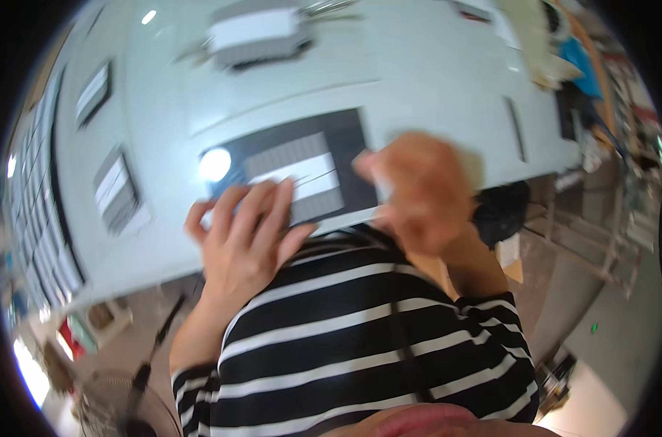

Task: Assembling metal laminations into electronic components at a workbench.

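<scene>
Apparently steadying a grey pack (315, 173) on a dark board (350, 135), at the loosely spread fingertips of the left hand (247, 234). Right of those fingers, with a blurred right hand (425, 193) curled; cannot tell whether holding anything. Probably called for next: keeping the pack flat during right-hand work.

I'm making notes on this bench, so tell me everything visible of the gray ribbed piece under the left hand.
The gray piece is roughly rectangular, with fine ribs and a white band across its middle; a thin dark line crosses the band. It looks like ribbed fabric or card, but I cannot be sure. It lies flat, slightly turned, on a black sheet. The left hand lies over its near-left part, hiding that corner.
</scene>
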`<move>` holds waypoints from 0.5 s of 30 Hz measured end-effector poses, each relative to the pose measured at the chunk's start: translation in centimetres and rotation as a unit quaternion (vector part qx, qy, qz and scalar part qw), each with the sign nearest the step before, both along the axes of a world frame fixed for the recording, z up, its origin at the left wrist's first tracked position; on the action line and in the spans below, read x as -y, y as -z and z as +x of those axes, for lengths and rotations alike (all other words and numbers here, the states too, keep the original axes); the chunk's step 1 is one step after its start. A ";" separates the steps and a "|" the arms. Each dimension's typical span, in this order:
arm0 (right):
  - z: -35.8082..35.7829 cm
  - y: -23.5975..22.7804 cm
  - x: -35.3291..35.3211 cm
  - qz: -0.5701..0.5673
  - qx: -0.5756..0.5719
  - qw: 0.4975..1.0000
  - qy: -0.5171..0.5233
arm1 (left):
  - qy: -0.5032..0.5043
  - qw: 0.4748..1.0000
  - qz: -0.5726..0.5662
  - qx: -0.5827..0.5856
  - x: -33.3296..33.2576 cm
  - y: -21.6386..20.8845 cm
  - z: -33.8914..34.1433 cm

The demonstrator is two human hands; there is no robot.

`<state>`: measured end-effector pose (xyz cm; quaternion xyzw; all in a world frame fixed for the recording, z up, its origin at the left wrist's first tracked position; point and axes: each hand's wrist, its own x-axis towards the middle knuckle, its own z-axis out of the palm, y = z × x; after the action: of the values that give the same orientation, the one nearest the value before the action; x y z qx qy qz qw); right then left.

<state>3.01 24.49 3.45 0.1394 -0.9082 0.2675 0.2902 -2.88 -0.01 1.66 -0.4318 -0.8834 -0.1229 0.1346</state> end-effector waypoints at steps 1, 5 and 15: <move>-0.2 0.2 -2.5 -0.036 -0.062 0.994 0.084 | 0.004 1.000 -0.013 -0.010 0.4 0.6 0.0; 1.1 -4.1 -21.2 -0.081 -0.167 0.896 0.403 | 0.029 0.999 -0.008 -0.015 1.1 0.7 0.2; -0.4 -5.0 -38.9 0.066 0.227 0.870 0.433 | 0.024 0.999 -0.004 -0.025 0.4 1.3 -0.2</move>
<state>2.61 63.38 8.45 -0.3137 -0.9338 0.0781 0.1533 -3.04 -0.37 0.32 -0.4564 -0.8696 -0.1113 0.1517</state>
